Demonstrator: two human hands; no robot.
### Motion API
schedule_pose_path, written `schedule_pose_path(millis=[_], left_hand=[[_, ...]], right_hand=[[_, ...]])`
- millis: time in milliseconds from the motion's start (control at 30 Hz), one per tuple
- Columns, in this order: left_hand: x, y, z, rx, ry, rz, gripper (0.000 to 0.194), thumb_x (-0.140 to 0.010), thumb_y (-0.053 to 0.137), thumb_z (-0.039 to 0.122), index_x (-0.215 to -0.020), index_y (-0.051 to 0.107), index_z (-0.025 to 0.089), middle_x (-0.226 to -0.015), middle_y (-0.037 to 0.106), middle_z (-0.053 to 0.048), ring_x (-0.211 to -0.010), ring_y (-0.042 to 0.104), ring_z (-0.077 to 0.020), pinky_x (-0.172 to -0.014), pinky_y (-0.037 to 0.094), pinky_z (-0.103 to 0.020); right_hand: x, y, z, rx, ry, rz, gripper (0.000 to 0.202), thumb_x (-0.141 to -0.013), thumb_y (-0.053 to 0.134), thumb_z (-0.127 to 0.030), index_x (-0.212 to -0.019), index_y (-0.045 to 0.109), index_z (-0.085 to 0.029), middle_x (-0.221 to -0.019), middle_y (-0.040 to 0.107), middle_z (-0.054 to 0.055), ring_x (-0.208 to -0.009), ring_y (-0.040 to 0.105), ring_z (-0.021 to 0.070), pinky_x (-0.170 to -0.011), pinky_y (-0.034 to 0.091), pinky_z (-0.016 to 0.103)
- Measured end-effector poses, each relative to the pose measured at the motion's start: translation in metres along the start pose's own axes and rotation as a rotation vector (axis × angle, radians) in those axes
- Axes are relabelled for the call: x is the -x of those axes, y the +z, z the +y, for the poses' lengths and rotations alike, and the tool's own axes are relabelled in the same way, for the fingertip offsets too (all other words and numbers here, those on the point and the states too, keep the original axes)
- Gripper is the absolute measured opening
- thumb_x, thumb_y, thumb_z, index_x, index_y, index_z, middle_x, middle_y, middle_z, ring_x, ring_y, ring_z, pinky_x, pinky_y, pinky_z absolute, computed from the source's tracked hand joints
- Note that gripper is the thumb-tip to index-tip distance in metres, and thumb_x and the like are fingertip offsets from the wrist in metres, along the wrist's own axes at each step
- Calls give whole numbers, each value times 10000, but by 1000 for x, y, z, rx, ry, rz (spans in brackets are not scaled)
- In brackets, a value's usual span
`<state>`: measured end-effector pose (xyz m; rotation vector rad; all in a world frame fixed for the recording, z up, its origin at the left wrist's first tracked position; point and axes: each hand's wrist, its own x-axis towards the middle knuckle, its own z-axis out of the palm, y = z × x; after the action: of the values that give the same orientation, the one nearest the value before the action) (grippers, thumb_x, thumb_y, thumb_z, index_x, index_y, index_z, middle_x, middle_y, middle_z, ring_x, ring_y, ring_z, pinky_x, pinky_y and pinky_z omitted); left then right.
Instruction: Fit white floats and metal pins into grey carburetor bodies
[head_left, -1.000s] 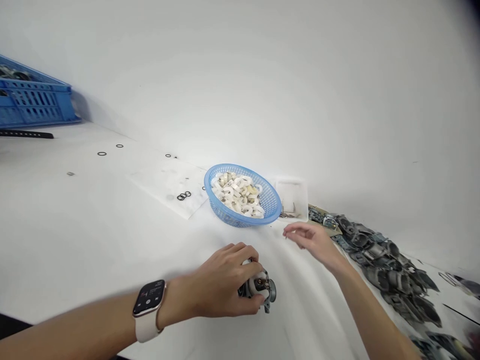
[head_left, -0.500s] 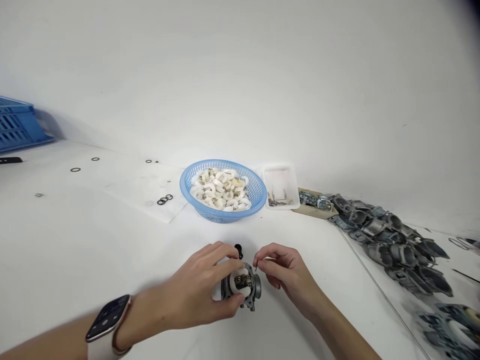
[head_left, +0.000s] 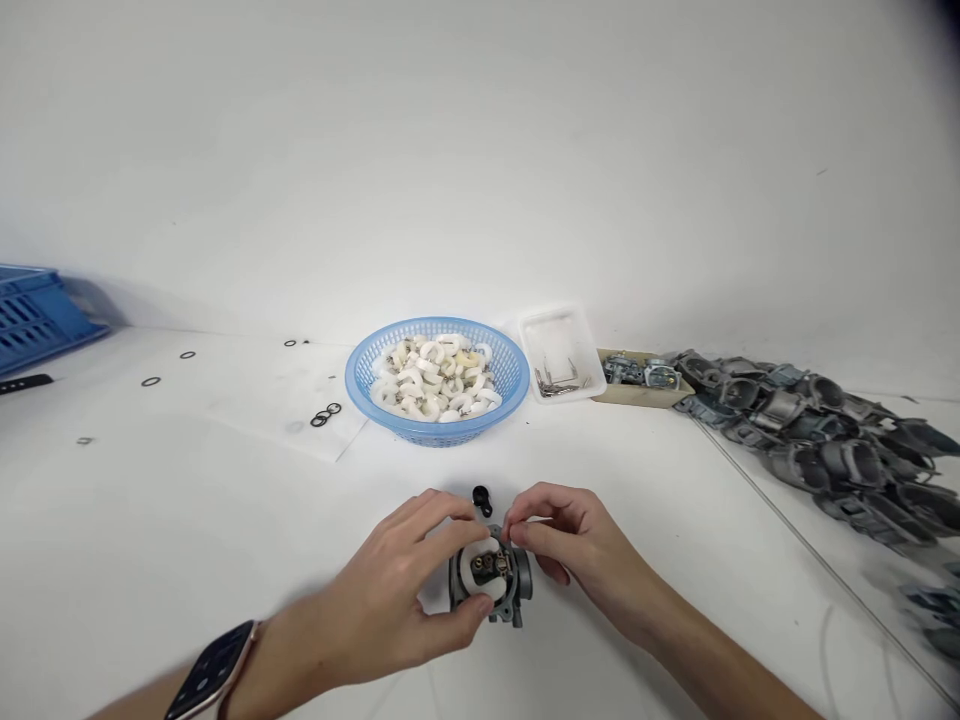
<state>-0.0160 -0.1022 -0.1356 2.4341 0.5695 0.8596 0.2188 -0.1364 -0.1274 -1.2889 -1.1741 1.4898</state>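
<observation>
Grey metal housing (head_left: 514, 582), white C-shaped piece (head_left: 468, 572) inside

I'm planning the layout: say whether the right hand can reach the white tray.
Probably yes: nothing stands between the right hand and the white tray, whose top is open, though that hand is busy at the metal part.

White tabletop (head_left: 225, 530), lined along its far edge
Left to right by the far edge sit a blue crate (head_left: 30, 315), a blue colander (head_left: 437, 430), a white tray (head_left: 551, 340), a cardboard box (head_left: 637, 397) and a heap of dark metal parts (head_left: 810, 440); toward the left edge lie a black strap (head_left: 26, 383) and 2 black rings (head_left: 151, 384); closer to the near edge, a metal body (head_left: 521, 577) and a small black piece (head_left: 484, 500).
</observation>
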Motion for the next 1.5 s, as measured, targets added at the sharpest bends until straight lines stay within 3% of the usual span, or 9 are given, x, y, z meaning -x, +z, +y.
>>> schedule_pose_path(millis=[133, 300, 467, 633, 700, 867, 1133, 1333, 1500], left_hand=[[0, 0, 0, -5, -10, -31, 352, -916, 667, 186, -1256, 587, 233, -1196, 627, -95, -1067, 603, -241, -915, 543, -385], [-1, -1, 0, -20, 12, -29, 339, -930, 648, 185, -1259, 583, 230, -1183, 624, -99, -1060, 600, -244, -900, 542, -384], [0, -2, 0, -45, 44, -35, 318, -968, 629, 206, -1279, 567, 220, -1180, 620, -105, -1049, 597, -241, -896, 542, -383], [0, -3, 0, -62, 48, -49, 313, -990, 603, 222, -1299, 554, 218, -1182, 623, -116, -1059, 609, -241, -909, 551, -371], [0, -3, 1, -60, 46, -47, 307, -989, 601, 222, -1293, 556, 219, -1174, 628, -114, -1054, 613, -240, -912, 553, -368], [1, -3, 0, -49, 42, -47, 324, -986, 615, 222, -1303, 548, 222, -1187, 619, -110, -1057, 603, -237, -899, 549, -361], [-1, -5, 1, -52, 35, -65, 321, -996, 609, 224, -1311, 544, 234, -1189, 616, -103, -1052, 601, -235, -880, 548, -351], [1, -4, 0, -64, 42, -60, 333, -997, 615, 227, -1322, 541, 225, -1208, 607, -111, -1084, 591, -243, -905, 544, -362], [1, -4, 0, -75, 52, -55, 312, -1007, 603, 240, -1314, 547, 217, -1189, 607, -110, -1062, 590, -236, -899, 549, -359]], right_hand=[[-1, 1, 1, -57, 8, -24, 258, -762, 844, -399, -865, 736, -188, -765, 661, 2, -496, 396, 66, -474, 272, 247], [0, 2, 3, 6, 13, 9, 243, -785, 821, -424, -858, 752, -203, -716, 585, -13, -546, 373, 89, -504, 265, 257], [2, -2, -1, 77, -87, -29, 173, -814, 787, -375, -910, 784, -232, -1058, 644, 40, -649, 422, 108, -548, 343, 264], [5, -9, -8, 149, -54, -136, 238, -776, 811, -287, -1007, 762, -262, -1205, 608, 44, -758, 495, 139, -671, 464, 289], [7, -11, -9, 161, -28, -172, 298, -753, 830, -276, -1040, 749, -273, -1210, 588, 42, -791, 500, 149, -694, 485, 296], [8, -13, -7, 213, 7, -189, 399, -754, 845, -286, -1134, 723, -294, -1005, 605, 26, -718, 492, 142, -661, 457, 293], [8, -10, -9, 224, -47, -193, 274, -759, 824, -246, -1017, 737, -283, -1206, 586, 27, -783, 513, 138, -692, 459, 286], [10, -10, -8, 268, -5, -168, 362, -747, 848, -284, -1084, 716, -298, -1087, 615, 24, -762, 536, 149, -680, 466, 295], [12, -9, -12, 292, -48, -203, 249, -755, 839, -274, -973, 719, -260, -1236, 581, 36, -790, 548, 134, -688, 473, 278]])
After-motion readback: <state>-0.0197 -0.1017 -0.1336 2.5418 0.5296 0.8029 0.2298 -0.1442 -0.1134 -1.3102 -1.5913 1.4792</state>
